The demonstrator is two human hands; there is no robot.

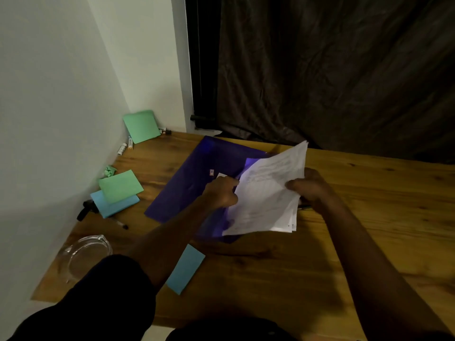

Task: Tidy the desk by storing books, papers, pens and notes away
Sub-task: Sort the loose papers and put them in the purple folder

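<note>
A stack of white printed papers (266, 193) is held tilted above a purple plastic folder (194, 178) that lies on the wooden desk (357, 217). My left hand (221, 190) grips the papers' left edge. My right hand (311, 187) grips their right edge. The lower ends of the sheets sit at the folder's near flap. A dark pen (304, 206) peeks out under my right hand. Green notes (120, 185) lie on blue notes (114, 205) at the left, and one blue note (186, 268) lies near my left arm.
A green card (141, 126) leans in the wall corner beside markers (125, 146). A crumpled green paper (109, 170), a black stapler-like object (85, 210), a black pen (120, 223) and a glass ashtray (83, 254) sit along the left wall. A dark curtain (320, 70) hangs behind the desk.
</note>
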